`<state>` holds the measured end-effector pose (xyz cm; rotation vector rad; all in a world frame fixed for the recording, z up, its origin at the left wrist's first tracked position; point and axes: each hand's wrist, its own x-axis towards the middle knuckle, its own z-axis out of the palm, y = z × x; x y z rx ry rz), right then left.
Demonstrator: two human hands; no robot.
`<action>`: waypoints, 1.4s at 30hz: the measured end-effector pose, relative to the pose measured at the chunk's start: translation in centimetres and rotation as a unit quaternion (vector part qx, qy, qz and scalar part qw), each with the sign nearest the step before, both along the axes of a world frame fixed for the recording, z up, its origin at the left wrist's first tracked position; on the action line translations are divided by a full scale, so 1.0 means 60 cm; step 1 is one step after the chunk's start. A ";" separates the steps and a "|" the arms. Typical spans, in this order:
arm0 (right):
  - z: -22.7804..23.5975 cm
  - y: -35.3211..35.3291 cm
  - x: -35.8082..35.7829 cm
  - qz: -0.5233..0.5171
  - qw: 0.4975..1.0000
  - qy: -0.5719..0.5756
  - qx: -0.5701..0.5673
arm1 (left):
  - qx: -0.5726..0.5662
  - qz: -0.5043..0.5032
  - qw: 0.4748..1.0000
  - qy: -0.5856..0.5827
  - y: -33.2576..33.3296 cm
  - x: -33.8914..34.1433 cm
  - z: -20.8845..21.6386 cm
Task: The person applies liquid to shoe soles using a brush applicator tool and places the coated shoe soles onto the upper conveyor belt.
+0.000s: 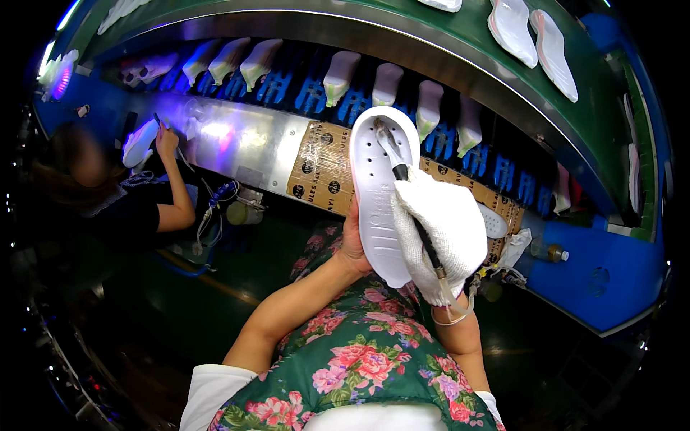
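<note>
A white shoe sole (375, 208) with small holes near its far end is held up in front of me, its inner face toward me. My left hand (353, 241) is bare and grips it by the left edge, with the fingers partly hidden behind it. My right hand (445, 223), in a white knitted glove, is closed round a black-handled brush (399, 171) with a thin tube at its rear end. The pale bristles touch or hover just over the sole's far end; I cannot tell which. The glove covers part of the sole's right side.
Shoe parts (341, 75) stand in a row on blue holders beyond the bench. Cardboard (316, 169) covers part of the metal ledge. More white pieces (512, 32) lie on the green surface above. A bottle (550, 251) is at right; a co-worker's hand (167, 140) works at left.
</note>
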<state>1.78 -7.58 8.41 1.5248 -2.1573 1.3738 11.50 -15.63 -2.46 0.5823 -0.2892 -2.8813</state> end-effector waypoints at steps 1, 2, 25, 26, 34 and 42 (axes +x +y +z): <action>0.001 -0.002 0.006 -0.001 1.000 -0.002 -0.002 | -0.002 -0.001 1.000 -0.002 0.001 0.002 -0.006; 0.004 -0.005 0.013 -0.003 1.000 0.001 0.004 | 0.006 -0.011 1.000 0.009 0.001 0.004 -0.018; -0.007 -0.039 0.045 -0.011 0.997 -0.072 -0.036 | 0.050 -0.042 0.968 0.240 -0.053 -0.021 -0.054; -0.008 -0.035 0.043 0.001 0.994 -0.101 -0.045 | 0.081 -0.022 0.967 0.240 -0.055 -0.018 -0.039; -0.035 -0.031 0.070 0.021 0.985 -0.168 -0.047 | 0.084 -0.028 0.969 0.232 -0.066 -0.016 -0.060; -0.048 -0.019 0.069 0.076 0.993 -0.088 -0.028 | 0.070 -0.045 0.964 0.252 -0.075 -0.020 -0.037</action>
